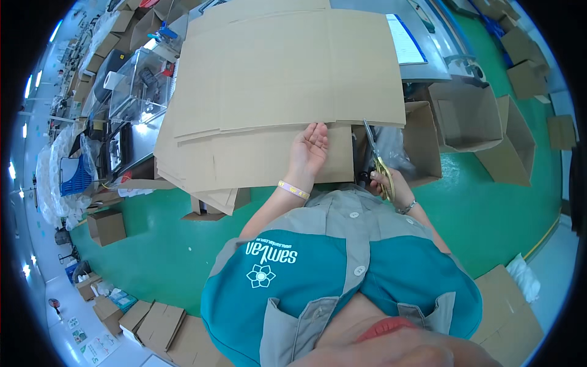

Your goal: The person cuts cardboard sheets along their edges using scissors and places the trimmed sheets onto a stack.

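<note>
A large flat cardboard sheet (pixel 287 67) lies on top of a stack of cardboard (pixel 263 162) in front of me. My left hand (pixel 313 150) is palm up over the lower cardboard, its fingers slightly curled and loose, with the fingertips at the near edge of the top sheet. It holds nothing that I can see. In my right hand (pixel 396 188) is a pair of scissors (pixel 383 171) with gold-coloured handles, held by the finger loops. Their blades point away from me, and the tips reach the sheet's near edge, right of my left hand.
Open cardboard boxes (pixel 468 116) stand to the right, one with clear plastic (pixel 392 147) inside. A clear plastic bin (pixel 139 88) is on the left. At the back right, a clipboard with paper (pixel 405 40) lies on the table. The floor (pixel 165 244) is green.
</note>
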Tool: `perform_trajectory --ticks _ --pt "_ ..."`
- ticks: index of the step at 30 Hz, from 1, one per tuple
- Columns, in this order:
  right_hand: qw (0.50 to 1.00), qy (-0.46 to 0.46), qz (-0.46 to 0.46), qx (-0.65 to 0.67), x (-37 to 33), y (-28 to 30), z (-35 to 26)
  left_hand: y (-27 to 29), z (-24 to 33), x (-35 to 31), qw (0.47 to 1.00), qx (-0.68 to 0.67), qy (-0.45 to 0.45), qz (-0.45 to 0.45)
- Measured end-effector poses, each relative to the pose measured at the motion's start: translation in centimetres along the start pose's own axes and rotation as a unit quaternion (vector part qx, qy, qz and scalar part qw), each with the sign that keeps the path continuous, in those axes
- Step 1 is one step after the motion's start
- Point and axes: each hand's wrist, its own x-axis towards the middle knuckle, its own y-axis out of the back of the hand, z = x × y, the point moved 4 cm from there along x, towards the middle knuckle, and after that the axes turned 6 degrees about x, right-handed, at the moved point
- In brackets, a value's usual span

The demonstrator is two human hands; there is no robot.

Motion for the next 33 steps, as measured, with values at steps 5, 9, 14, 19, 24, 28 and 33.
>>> perform_trajectory --ticks 5,9,14,19,24,28,33 --pt "1.000 0.004 -0.013 -0.002 0.3 0.0 0.0 -0.2 0.1 0.4 0.999 -0.005 0.011 -0.034" --pt "0.999 0.004 -0.035 0.028 0.3 0.0 -0.1 -1.4 0.2 0.3 0.998 -0.019 0.016 -0.064" --pt "0.994 0.049 -0.074 0.069 0.9 0.2 -0.6 -4.6 0.8 1.4 0.996 -0.038 0.013 -0.081" --pt "0.989 0.100 -0.063 0.091 3.0 0.6 -3.1 -7.4 2.2 4.7 0.996 0.036 -0.003 -0.086" --pt "0.991 0.092 -0.035 0.088 3.1 1.3 -4.7 -7.7 2.6 5.7 0.992 0.090 -0.041 -0.080" --pt "0.997 0.055 -0.044 0.029 2.2 2.2 -1.6 -6.1 2.2 5.5 0.992 0.061 -0.051 -0.095" --pt "0.996 0.072 -0.031 0.035 2.3 1.6 -1.7 -3.7 1.0 4.8 0.990 0.073 -0.044 -0.111"
